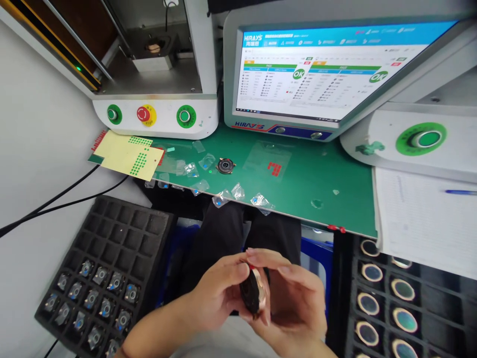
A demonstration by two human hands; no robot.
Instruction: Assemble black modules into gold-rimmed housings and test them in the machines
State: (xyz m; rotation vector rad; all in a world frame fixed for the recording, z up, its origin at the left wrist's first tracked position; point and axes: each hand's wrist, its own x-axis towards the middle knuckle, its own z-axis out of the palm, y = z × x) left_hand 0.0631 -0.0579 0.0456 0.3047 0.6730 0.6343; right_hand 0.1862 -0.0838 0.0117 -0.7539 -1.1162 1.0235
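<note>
Both hands meet low in the middle, over my lap. My left hand (219, 293) and my right hand (294, 303) are closed together round a small round dark part with a copper-coloured rim (253, 296), held on edge between the fingertips. A similar round part (225, 165) lies on the green mat (320, 179) in front of the monitor. Several small clear film pieces (238, 191) lie scattered near the mat's front edge.
A black tray (122, 233) at the left holds several small parts in its near cells. Another black tray (383, 298) at the right holds round lens-like rings. A monitor (328, 69), a machine with green and red buttons (152, 114), sticker sheets (126, 154) and a paper log (428, 219) surround the mat.
</note>
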